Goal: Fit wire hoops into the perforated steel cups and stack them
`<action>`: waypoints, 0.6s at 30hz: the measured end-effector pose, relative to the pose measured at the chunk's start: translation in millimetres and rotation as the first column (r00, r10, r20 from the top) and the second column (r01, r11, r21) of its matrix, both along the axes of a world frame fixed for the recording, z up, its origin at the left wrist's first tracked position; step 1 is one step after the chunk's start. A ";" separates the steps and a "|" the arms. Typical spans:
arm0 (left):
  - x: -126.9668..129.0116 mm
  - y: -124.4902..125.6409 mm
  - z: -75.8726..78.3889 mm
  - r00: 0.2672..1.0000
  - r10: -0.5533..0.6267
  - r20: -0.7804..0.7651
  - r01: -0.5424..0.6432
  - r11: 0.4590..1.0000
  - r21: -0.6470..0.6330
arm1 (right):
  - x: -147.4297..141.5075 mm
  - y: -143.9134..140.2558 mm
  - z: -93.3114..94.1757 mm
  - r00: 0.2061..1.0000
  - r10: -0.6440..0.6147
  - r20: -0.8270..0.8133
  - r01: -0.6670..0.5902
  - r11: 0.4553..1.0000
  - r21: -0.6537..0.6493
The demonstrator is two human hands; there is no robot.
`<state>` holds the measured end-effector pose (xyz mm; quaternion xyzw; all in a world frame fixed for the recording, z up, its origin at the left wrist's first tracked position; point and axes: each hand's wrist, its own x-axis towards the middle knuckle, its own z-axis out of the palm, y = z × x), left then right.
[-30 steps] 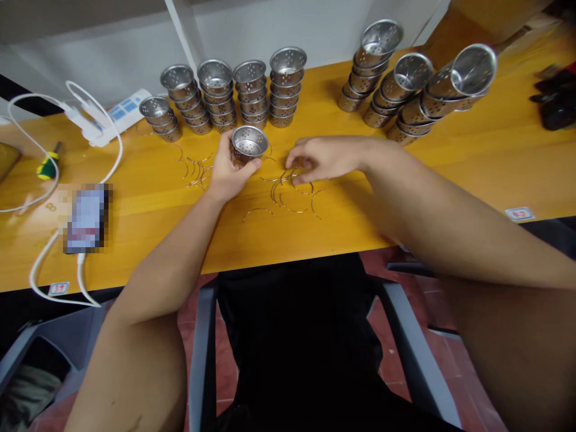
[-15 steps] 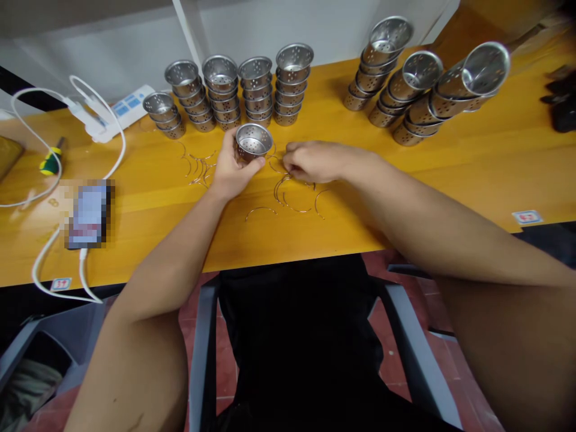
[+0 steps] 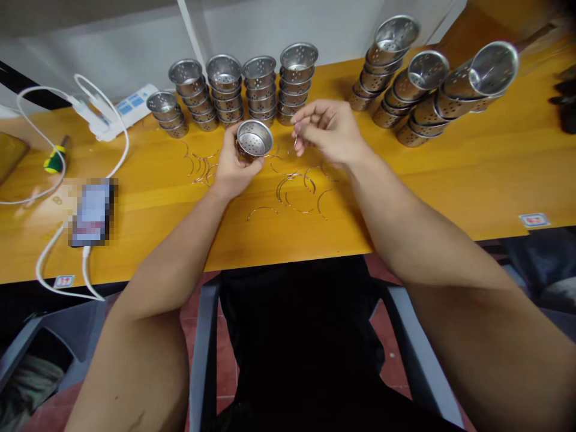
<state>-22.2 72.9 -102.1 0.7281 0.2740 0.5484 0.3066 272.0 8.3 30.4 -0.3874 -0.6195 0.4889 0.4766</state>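
My left hand (image 3: 231, 165) is closed round the side of a small perforated metal cup (image 3: 254, 139), its mouth tilted up towards me. To the right of the cup, my right hand (image 3: 330, 131) is raised over the table and pinches a thin curved wire (image 3: 296, 141) between thumb and fingers. Loose wire arcs (image 3: 297, 192) lie scattered on the wood below my right hand. More wire pieces (image 3: 200, 168) lie left of my left hand.
Upright stacks of like cups (image 3: 225, 90) stand along the wall, and leaning stacks (image 3: 418, 102) stand at the back right. At left are a power strip (image 3: 121, 114) with white cables, a screwdriver (image 3: 54, 161) and a phone (image 3: 93, 210). The wooden table (image 3: 432, 192) ends near my body.
My right hand has lifted off the wire pile and turned, with one curved wire now in its fingers. The left hand still holds the cup in nearly the same place.
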 end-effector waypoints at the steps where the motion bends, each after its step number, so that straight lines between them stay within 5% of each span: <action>1: -0.4 0.2 -0.4 1.000 0.004 -0.008 -0.003 1.000 0.007 | -3.2 5.6 -10.7 0.994 -0.058 -0.091 0.057 0.998 -0.006; 6: -2.8 -0.1 1.0 0.999 -0.016 -0.031 0.016 1.000 0.000 | -7.9 22.5 -41.2 0.976 -0.124 -0.179 0.137 0.989 0.063; 13: 2.4 -6.1 7.3 0.990 -0.141 -0.015 0.141 0.990 -0.018 | -15.5 11.5 -46.0 0.988 -0.156 0.010 0.143 0.924 0.354; 18: 7.1 -16.9 17.8 0.984 -0.175 -0.039 0.175 0.985 0.004 | -22.7 2.2 -45.5 0.989 -0.131 0.072 0.091 0.909 0.408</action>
